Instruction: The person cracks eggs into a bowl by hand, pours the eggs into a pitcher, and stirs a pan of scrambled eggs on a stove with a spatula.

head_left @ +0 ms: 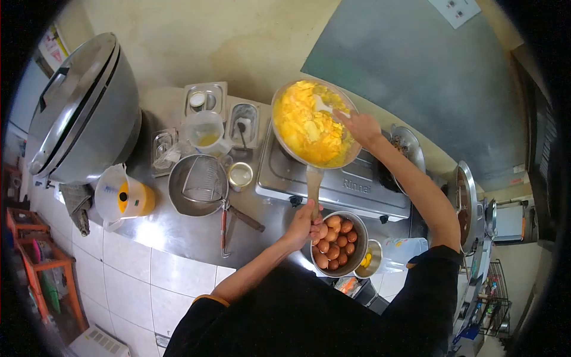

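My left hand (301, 227) is wrapped round the wooden handle of a frying pan (314, 175) on the gas stove. Yellow scrambled eggs (306, 122) fill much of the pan. My right hand (360, 127) reaches over the pan's right rim, closed on a spatula (322, 106) whose white blade rests in the eggs. Just below my left hand stands a metal pot (357, 262) full of brown eggs (341, 241). Beside it, a small steel bowl (373, 265) holds what look like yellow yolks.
Left of the stove (357, 185) sit a saucepan (172, 189) with a wire strainer (204, 180) across it, metal trays (251, 143) and plastic jugs (106, 205). A big lidded cooker (119, 113) stands far left. Another pan (416, 156) is at the stove's right.
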{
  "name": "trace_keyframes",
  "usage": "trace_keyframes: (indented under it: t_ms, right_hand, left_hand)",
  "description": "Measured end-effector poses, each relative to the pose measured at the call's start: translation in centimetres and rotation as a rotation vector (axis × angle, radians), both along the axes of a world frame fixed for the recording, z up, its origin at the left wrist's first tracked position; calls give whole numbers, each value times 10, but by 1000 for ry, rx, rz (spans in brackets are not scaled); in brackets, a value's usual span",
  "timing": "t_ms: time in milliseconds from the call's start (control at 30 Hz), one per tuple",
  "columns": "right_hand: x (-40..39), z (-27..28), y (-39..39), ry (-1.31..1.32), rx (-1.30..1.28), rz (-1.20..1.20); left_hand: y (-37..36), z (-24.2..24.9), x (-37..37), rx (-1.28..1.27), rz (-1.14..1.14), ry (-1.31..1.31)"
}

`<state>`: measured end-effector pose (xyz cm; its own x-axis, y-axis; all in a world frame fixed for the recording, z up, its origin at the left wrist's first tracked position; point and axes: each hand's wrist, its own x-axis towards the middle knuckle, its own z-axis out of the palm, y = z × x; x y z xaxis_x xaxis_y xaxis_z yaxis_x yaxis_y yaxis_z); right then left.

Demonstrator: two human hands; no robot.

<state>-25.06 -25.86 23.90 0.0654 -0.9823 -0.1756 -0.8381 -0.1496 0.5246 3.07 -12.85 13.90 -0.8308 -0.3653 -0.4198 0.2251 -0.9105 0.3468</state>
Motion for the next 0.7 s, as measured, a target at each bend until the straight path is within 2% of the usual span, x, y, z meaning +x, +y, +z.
trace_keyframes:
  t_ms: [33, 133, 167, 233, 300, 400, 500, 600, 700]
  right_hand:
    - [2, 3, -3, 0, 27, 1]
    - [18, 4, 29, 4, -107, 273]
    - [21, 13, 39, -27, 15, 196]
    - [39, 64, 60, -87, 263, 39]
    - [32, 94, 77, -157, 211, -1]
    - [9, 131, 85, -301, 367, -135]
    - [-9, 105, 96, -414, 456, -113]
    - [40, 79, 90, -453, 413, -122]
    - [76, 33, 69, -660, 248, -194]
  left_hand:
    - [0, 0, 0, 8, -9, 0]
    - [-1, -1, 1, 17, -13, -14]
    - [0, -1, 1, 12, -7, -22]
    - [1, -1, 1, 14, -6, -32]
    - [0, 2, 1, 23, -3, -33]
    - [-1, 8, 3, 26, -6, -60]
    - [-1, 10, 1, 4, -19, -69]
    - [-1, 5, 1, -1, -38, -67]
    - [-1, 6, 1, -5, -45, -62]
